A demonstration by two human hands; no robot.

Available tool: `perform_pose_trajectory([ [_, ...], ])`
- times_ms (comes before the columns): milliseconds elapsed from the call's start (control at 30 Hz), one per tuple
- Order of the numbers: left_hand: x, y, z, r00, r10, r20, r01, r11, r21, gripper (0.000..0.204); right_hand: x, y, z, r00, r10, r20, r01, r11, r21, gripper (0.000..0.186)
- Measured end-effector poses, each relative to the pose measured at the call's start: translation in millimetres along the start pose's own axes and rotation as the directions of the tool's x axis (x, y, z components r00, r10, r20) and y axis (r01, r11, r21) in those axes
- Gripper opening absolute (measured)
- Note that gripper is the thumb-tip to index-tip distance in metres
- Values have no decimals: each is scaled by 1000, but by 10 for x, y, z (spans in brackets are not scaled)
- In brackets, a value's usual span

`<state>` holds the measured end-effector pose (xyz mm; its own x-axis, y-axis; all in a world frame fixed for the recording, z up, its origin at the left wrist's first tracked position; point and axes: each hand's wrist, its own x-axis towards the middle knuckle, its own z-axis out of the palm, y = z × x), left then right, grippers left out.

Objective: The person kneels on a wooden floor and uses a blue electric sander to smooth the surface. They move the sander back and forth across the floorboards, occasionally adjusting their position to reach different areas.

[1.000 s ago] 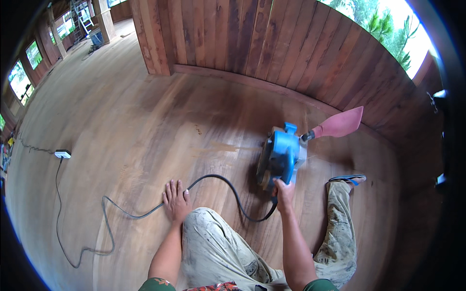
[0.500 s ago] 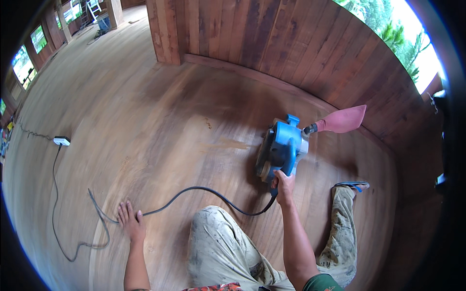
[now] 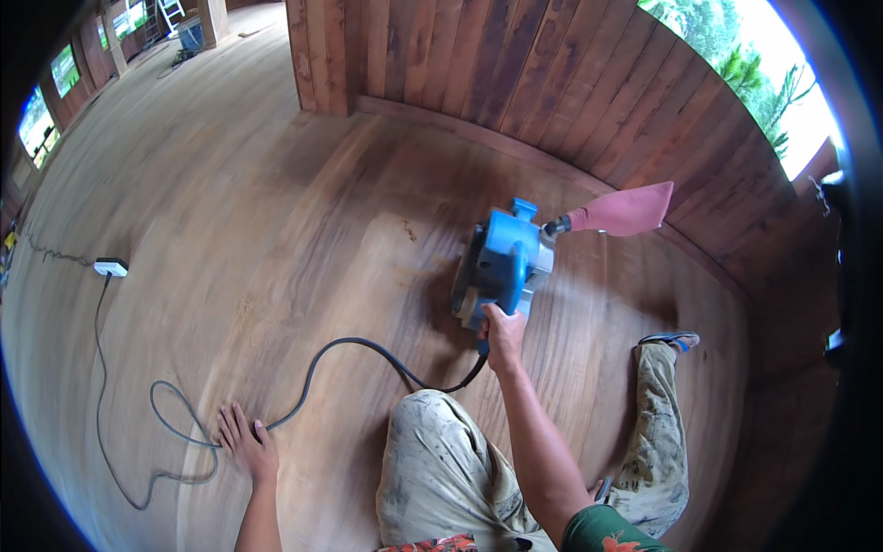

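The sander (image 3: 508, 237) has moved away from the floor (image 3: 589, 359)'s right edge, our right hand (image 3: 504, 339) gripping it, our left hand (image 3: 248, 451) flat; slack cord (image 3: 345, 340) could snag underneath the sander.

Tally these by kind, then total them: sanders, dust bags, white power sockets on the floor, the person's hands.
Blue sander: 1
Pink dust bag: 1
White power socket: 1
Left hand and right hand: 2
Total: 5

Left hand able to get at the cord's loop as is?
Likely yes: the left hand lies palm-down just beside the loop of cord, and nothing visible lies in between.
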<state>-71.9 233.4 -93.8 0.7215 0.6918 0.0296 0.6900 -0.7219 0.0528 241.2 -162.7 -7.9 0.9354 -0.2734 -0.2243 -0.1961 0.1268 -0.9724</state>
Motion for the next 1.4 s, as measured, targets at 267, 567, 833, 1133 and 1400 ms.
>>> perform_pose_trajectory([
  [267,6,-36,15,999,29,-16,-29,1000,8,62,-165,163,625,1000,-4,-16,3,998,-65,17],
  [567,34,-189,18,998,52,-34,-57,983,-177,76,-99,359,1311,1000,-26,-12,23,985,-171,18],
  [833,12,-249,-47,997,72,-27,-76,964,-254,76,-94,343,1827,998,-25,56,34,986,-163,21],
  [1133,33,-238,-46,995,80,-55,-91,970,-226,61,-81,423,2414,998,9,57,4,974,-228,24],
  [1400,-7,-220,-59,995,91,-49,-100,971,-218,66,-229,268,2826,1000,0,-4,-1,910,-414,25],
])
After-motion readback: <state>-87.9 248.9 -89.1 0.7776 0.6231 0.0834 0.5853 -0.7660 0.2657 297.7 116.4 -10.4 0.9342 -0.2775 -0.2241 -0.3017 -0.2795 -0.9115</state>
